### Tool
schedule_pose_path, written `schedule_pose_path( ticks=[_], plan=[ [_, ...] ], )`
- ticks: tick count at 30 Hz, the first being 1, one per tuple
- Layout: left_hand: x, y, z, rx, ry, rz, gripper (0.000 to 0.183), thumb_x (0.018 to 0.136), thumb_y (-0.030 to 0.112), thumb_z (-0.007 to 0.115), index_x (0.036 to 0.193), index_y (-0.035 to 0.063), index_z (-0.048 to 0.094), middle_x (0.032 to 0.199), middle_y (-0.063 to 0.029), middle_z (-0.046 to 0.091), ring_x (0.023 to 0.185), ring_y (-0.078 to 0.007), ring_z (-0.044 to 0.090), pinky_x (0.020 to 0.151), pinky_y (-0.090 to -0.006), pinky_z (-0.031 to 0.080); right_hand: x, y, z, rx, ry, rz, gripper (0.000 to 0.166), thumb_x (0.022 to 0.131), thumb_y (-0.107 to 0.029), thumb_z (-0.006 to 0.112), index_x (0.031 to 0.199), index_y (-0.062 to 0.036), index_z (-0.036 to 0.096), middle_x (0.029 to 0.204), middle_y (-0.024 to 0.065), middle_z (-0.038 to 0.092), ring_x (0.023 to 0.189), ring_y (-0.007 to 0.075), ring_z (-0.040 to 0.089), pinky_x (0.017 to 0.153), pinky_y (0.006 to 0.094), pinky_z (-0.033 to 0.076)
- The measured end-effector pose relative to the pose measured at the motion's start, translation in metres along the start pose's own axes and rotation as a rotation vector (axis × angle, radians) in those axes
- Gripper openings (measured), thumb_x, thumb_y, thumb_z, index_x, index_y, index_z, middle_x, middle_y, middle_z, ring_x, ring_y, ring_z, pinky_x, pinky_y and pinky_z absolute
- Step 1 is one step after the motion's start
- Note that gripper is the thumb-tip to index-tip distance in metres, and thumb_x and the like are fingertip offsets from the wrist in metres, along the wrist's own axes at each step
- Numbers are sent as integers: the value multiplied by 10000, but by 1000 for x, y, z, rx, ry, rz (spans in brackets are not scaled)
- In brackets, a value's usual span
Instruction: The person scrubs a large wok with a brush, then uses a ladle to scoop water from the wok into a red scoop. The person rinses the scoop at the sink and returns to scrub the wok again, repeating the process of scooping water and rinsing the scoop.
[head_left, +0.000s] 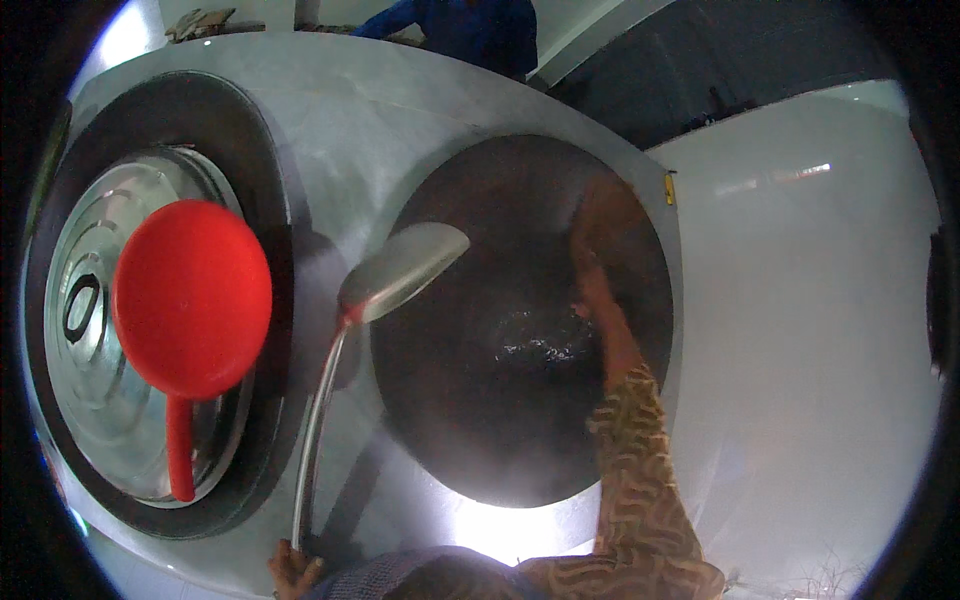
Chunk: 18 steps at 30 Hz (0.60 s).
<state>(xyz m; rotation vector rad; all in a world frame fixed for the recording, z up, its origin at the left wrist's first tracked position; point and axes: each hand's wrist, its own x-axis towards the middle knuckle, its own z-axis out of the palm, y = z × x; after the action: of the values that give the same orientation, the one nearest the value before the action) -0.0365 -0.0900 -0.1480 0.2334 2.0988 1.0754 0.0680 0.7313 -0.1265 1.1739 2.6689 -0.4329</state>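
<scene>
My left hand (295, 571), at the lower edge of the view, grips the handle end of a long metal ladle (405, 270). The ladle's broad bowl rests or hangs over the left rim of a large dark wok (480, 405); contact cannot be told. My right hand (589, 277) reaches into the right side of the wok, blurred; its fingers and anything in them cannot be made out. A little liquid (544, 349) glints at the wok's bottom, and haze hangs at its near side.
At left, a red plastic long-handled scoop (192, 300) lies on a domed metal lid (97, 405) over another wok (259, 142). A person in blue (480, 34) is beyond the pale counter (337, 112). A small yellow object (670, 189) lies by the right wall.
</scene>
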Motion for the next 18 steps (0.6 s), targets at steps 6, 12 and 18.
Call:
schedule_pose_path(
  ticks=[6,12,18],
  plan=[
    [-6,56,-29,72,-42,-67,474,818,140,768,1208,15,529,923,-57,622,804,-143,587,596,-264,467,-38,-180,42,162,-464,-13,507,887,-275,619,1326,-34,541,1099,188,638,1142,305,564,979,512,430],
    [12,118,-18,-483,-62,-19,314,810,172,797,883,44,519,705,32,425,626,-92,390,554,-264,366,-212,-94,14,214,-733,371,553,929,-286,584,1423,-76,452,1402,184,481,1253,271,486,1007,436,432],
    [12,115,-23,-355,-45,102,364,803,168,800,803,68,450,688,33,418,634,-79,367,555,-265,362,-325,-164,-117,226,-682,454,543,996,-442,435,1437,-125,448,1384,161,513,1198,274,523,993,428,441]
  ],
)
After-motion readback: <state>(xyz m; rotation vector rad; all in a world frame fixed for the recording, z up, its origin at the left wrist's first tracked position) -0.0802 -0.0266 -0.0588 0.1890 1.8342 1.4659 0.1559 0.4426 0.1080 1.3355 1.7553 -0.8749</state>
